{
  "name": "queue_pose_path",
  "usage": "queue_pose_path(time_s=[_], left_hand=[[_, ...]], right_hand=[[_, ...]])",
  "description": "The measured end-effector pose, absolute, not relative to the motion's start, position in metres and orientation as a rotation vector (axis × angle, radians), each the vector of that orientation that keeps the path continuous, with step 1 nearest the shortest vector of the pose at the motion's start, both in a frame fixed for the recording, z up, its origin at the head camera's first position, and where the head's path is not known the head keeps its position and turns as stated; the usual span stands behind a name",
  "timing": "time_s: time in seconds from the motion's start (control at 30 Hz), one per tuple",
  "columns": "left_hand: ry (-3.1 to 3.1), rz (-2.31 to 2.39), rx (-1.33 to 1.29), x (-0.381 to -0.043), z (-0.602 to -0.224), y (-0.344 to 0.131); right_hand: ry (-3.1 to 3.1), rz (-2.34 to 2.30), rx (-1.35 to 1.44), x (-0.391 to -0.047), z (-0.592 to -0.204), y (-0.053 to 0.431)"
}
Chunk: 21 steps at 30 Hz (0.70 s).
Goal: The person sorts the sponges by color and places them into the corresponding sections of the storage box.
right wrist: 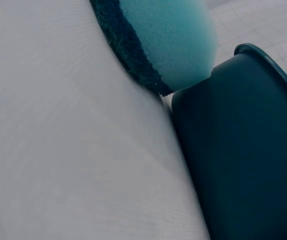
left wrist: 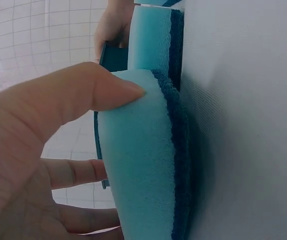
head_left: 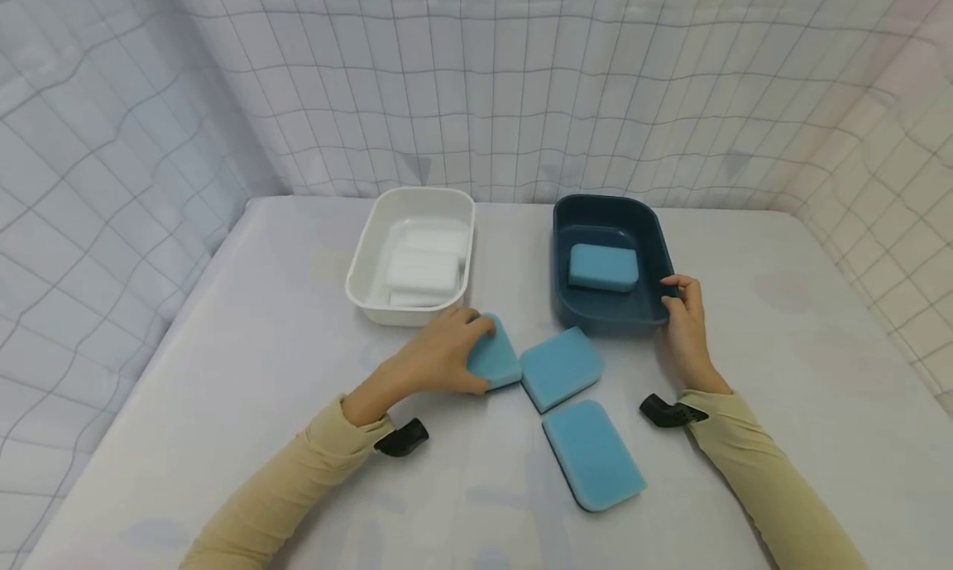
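My left hand [head_left: 445, 353] grips a light blue sponge [head_left: 495, 356] with a dark scouring layer underneath. In the left wrist view the thumb presses one edge of this sponge [left wrist: 138, 145], with the other fingers at its far side. My right hand [head_left: 687, 330] pinches the right wall of a dark blue tub [head_left: 612, 313] near its front corner. One blue sponge [head_left: 603, 267] lies inside that tub. Two more, a middle sponge [head_left: 562, 368] and a front sponge [head_left: 594, 456], lie on the table between my hands.
A white tub [head_left: 357, 293] holding white sponge-like blocks [head_left: 423, 272] stands behind my left hand. White cloth covers the table [head_left: 298, 264]. Grid-patterned curtains [head_left: 417, 90] hang at the back and both sides.
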<state>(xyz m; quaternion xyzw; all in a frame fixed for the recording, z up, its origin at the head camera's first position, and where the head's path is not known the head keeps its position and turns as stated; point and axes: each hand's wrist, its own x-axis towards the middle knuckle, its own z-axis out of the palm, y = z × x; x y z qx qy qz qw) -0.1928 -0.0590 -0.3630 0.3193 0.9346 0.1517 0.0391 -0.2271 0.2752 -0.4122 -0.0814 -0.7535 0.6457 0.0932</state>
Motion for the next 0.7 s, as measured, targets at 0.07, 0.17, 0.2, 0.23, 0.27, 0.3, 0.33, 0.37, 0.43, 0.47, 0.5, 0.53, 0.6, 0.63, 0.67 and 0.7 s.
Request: queue_pose_path(time_s=[0.07, 0.17, 0.2, 0.23, 0.27, 0.3, 0.33, 0.37, 0.43, 0.47, 0.5, 0.53, 0.6, 0.63, 0.67, 0.7], left_hand=[[2.862, 0.484, 0.986, -0.192, -0.363, -0.060], [2.855, 0.514, 1.004, -0.190, -0.363, -0.061], [2.853, 0.522, 1.009, -0.189, -0.362, -0.062], [2.850, 0.531, 1.018, -0.189, -0.361, -0.063], [2.848, 0.536, 1.027, -0.188, -0.360, -0.063], [2.846, 0.539, 1.033, -0.187, -0.359, -0.063], [2.844, 0.546, 1.040, -0.186, -0.358, -0.064], [2.844, 0.550, 1.046, -0.186, -0.357, -0.064], [2.843, 0.558, 1.068, -0.184, -0.356, -0.064], [2.845, 0.560, 1.086, -0.184, -0.355, -0.064], [2.844, 0.565, 1.100, -0.184, -0.354, -0.063], [2.846, 0.568, 1.119, -0.185, -0.353, -0.063], [2.853, 0.566, 1.155, -0.185, -0.350, -0.060], [2.856, 0.567, 1.174, -0.186, -0.349, -0.059], [2.860, 0.570, 1.194, -0.187, -0.347, -0.057], [2.862, 0.574, 1.207, -0.187, -0.346, -0.056]], right_hand=[[-2.242, 1.911, -0.239, -0.227, -0.413, 0.275], [-2.246, 1.894, -0.249, -0.227, -0.413, 0.274], [-2.244, 1.896, -0.252, -0.227, -0.413, 0.273], [-2.242, 1.899, -0.251, -0.227, -0.413, 0.273], [-2.245, 1.897, -0.252, -0.227, -0.413, 0.273], [-2.248, 1.900, -0.250, -0.227, -0.413, 0.272], [-2.250, 1.908, -0.242, -0.227, -0.414, 0.272], [-2.254, 1.915, -0.235, -0.227, -0.414, 0.272], [-2.252, 1.925, -0.230, -0.226, -0.415, 0.272], [-2.247, 1.928, -0.232, -0.226, -0.416, 0.272], [-2.244, 1.930, -0.228, -0.225, -0.416, 0.273], [-2.238, 1.932, -0.226, -0.225, -0.416, 0.274], [-2.229, 1.931, -0.219, -0.225, -0.416, 0.275], [-2.228, 1.925, -0.215, -0.225, -0.416, 0.275], [-2.225, 1.924, -0.209, -0.225, -0.416, 0.276], [-2.224, 1.918, -0.200, -0.225, -0.415, 0.277]])
